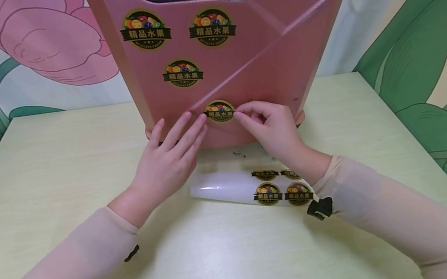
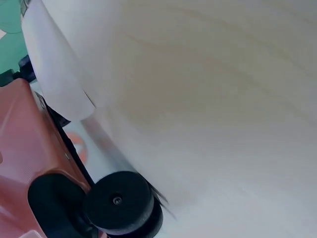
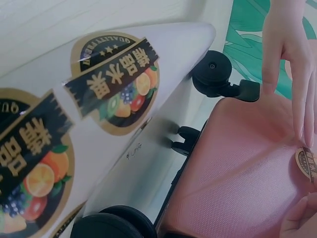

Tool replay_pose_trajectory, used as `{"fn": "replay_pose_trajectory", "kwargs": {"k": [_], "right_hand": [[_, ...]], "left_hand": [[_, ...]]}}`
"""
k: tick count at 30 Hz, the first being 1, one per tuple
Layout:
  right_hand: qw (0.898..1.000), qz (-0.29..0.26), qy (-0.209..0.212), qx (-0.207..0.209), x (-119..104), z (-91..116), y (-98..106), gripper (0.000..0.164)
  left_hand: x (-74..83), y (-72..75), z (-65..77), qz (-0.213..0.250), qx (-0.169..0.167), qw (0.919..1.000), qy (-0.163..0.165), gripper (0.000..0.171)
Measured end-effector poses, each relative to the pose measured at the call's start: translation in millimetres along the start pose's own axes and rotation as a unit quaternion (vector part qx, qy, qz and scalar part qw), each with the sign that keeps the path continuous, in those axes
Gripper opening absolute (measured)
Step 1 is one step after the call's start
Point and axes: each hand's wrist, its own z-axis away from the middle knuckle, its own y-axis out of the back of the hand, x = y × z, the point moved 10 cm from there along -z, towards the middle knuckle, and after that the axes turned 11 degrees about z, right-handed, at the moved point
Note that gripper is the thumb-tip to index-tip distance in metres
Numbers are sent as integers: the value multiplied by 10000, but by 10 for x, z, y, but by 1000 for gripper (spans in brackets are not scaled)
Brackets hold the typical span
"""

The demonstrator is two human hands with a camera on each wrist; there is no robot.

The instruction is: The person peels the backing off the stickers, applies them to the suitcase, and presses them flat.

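A pink suitcase (image 1: pixel 255 58) stands upright on the table, and a round fruit sticker (image 1: pixel 220 110) sits low on its front. My right hand (image 1: pixel 274 120) pinches the sticker's right end between thumb and index finger, the other fingers curled. With straight, spread fingers, my left hand (image 1: pixel 170 159) rests against the suitcase, a fingertip at the sticker's left end. Higher on the suitcase are three matching stickers, one at upper left (image 1: pixel 145 30), one at upper middle (image 1: pixel 212 27) and one below them (image 1: pixel 183 73). In the right wrist view the sticker (image 3: pixel 306 163) is cut by the frame edge.
A curled white sticker sheet (image 1: pixel 226 191) with several fruit stickers lies in front of the suitcase, partly behind my right wrist. Black wheels (image 2: pixel 119 203) show at the suitcase's base. The pale table (image 1: pixel 224 263) meets a wall (image 1: pixel 71 96) painted with flowers and leaves.
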Motion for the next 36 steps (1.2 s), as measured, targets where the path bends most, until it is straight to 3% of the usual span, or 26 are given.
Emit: {"fn": "replay_pose_trajectory", "kwargs": {"k": [16,29,36], "right_hand": [[9999,43,-41,100,7,13,0,11],[9996,204,92,145,9,16,-7,11],[9981,541,260,132,-22,6,3,12]], "left_hand": [[-22,8,-34,-87,-5,9998,-154,58],[-33,-29,-15,-503,-172,9984,-201,61],[-52,-55,1,-550,-280,9979,-182,62]]}}
